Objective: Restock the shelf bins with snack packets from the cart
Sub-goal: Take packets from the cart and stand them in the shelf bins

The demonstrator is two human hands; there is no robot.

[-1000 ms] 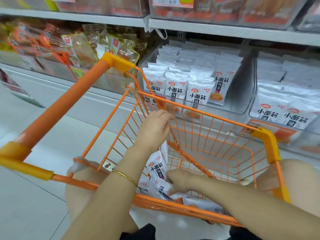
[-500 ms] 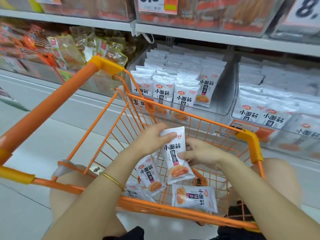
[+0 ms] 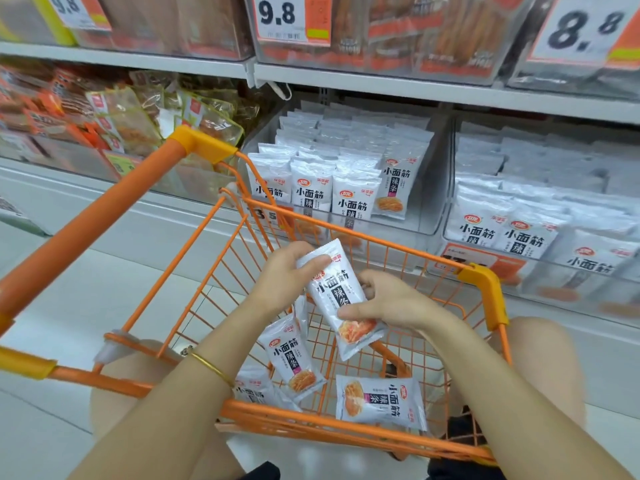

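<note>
**Square the packet before lifting it to the bin**

The white foil snack packet (image 3: 341, 299) sits above the orange wire cart (image 3: 481, 292), my left hand (image 3: 287, 271) pinching its top, my right hand (image 3: 388, 301) its lower edge. I should keep it upright, label forward, for the clear shelf bin (image 3: 427, 216).

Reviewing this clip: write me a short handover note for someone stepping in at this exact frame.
Left hand and right hand both grip one held packet above the cart.
Three loose packets lie in the cart: upright packet, flat packet, partly hidden packet.
Centre bin already holds rows of the same packets; so does the right bin.
Left: shelve the held packet, then the other three.
</note>
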